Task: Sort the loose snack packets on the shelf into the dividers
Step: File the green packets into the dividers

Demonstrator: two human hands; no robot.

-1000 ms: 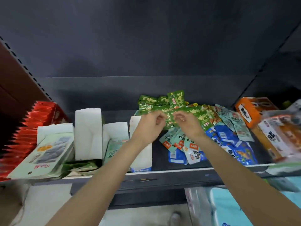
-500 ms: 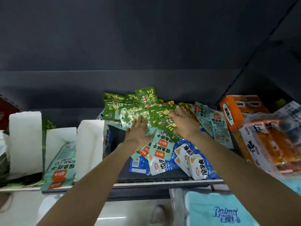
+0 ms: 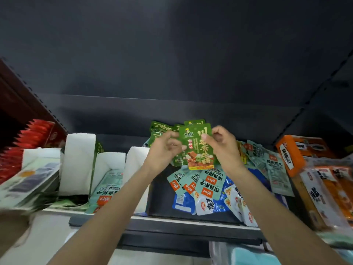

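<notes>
Hands meet above the loose pile: left hand (image 3: 165, 148) and right hand (image 3: 219, 143) both pinch a small bunch of green packets (image 3: 196, 148), front one facing me. Each grip is clamped on the bunch, left on its left edge, right near its upper right corner. The bunch hangs clear of the shelf (image 3: 191, 213), directly above the teal packets (image 3: 207, 180) that lie flat near the front lip.

From the pile, the white dividers (image 3: 80, 161) stand to the left; one slot holds a teal packet (image 3: 107, 190) already. More green packets (image 3: 162, 129) sit behind the hands. Blue and white packets (image 3: 205, 203) lie in front of the teal ones. An orange box (image 3: 292, 152) stands right of the pile.

Risks, as I judge them: the pinch covers only the edges, so rear packets of the bunch could slide out and drop back into the pile on the carry left. Slick film makes that likelier. A loose fan could also catch on a divider wall and buckle rather than slot in. I cannot tell how many packets the bunch holds.

Orientation: the front packet stands upright, long axis vertical, leaning slightly to the right at the top, printed face toward me, orange band at the bottom.
</notes>
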